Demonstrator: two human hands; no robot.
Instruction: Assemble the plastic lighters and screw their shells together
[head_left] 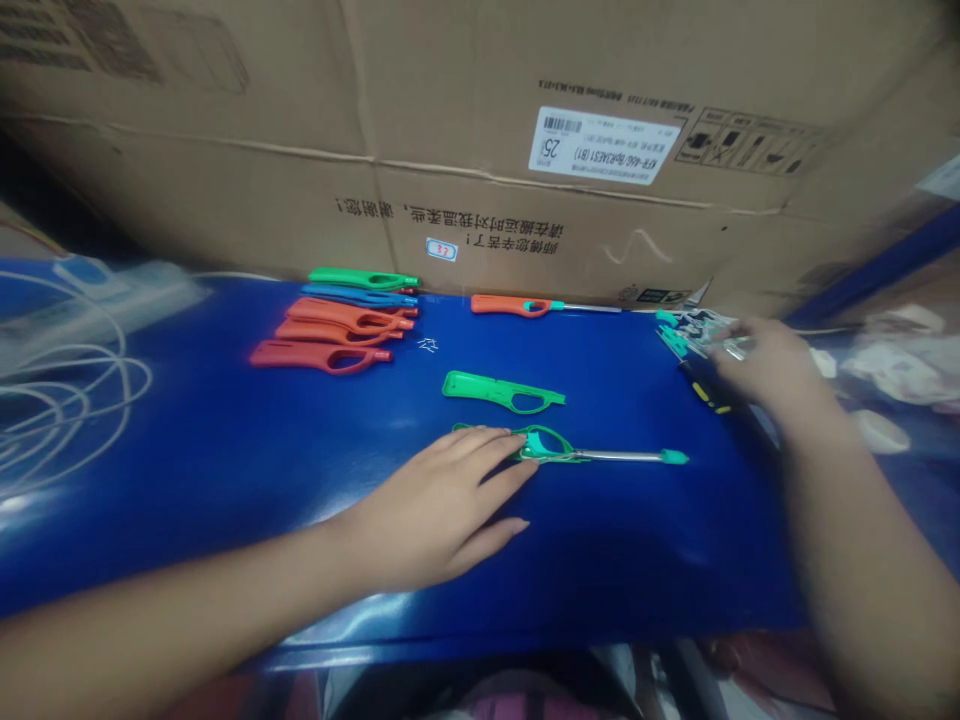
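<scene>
Orange lighter shells [330,335] lie well beyond left hand [442,505], unobstructed.

Your glossy blue worktop [225,470] carries a row of orange, blue and green plastic lighter shells [337,325] at the back left, an orange long-nosed lighter [517,305] beside them, a loose green shell half [502,391] mid-table, a green lighter with a metal tube [592,452], and coiled white cable [67,390] at your left.

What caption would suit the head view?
Left hand rests on a green lighter; right hand reaches small parts.
</scene>
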